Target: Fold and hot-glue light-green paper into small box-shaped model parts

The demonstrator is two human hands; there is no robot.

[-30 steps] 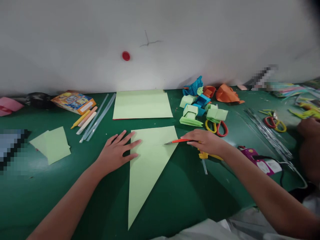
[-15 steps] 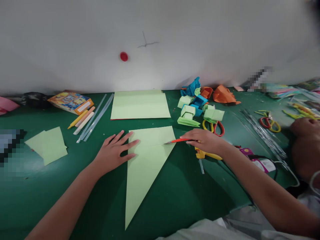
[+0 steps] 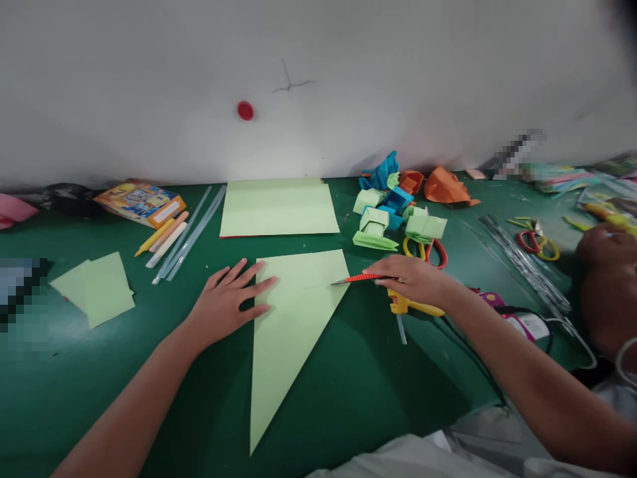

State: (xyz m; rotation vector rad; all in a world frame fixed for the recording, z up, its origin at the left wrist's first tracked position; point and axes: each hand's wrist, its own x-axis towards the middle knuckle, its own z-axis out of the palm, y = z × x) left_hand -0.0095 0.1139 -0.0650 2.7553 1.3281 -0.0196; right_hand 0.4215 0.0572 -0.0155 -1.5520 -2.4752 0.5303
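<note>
A pale green paper (image 3: 291, 332), folded to a long point towards me, lies on the green table. My left hand (image 3: 223, 302) rests at its left edge, fingers spread flat over the upper left part and holding nothing. My right hand (image 3: 411, 275) is closed around a slim orange-red tool (image 3: 365, 277) with a pointed grey tip. The tip touches or hovers just above the paper near its upper right edge. A faint line runs across the paper left of the tip. Whether the tool is a craft knife or a pencil I cannot tell.
Beyond lie more green sheets (image 3: 279, 209) and folded paper pieces (image 3: 374, 222). Scissors (image 3: 436, 253) and a yellow glue gun (image 3: 401, 302) sit by my right hand. Markers (image 3: 159, 238), clear glue sticks (image 3: 192, 236) and paper scraps (image 3: 107, 292) are left; another person's hand (image 3: 604, 245) is right.
My right hand has shifted slightly to the right, drawing the tool's tip a little towards the paper's right edge. My left hand stays in place.
</note>
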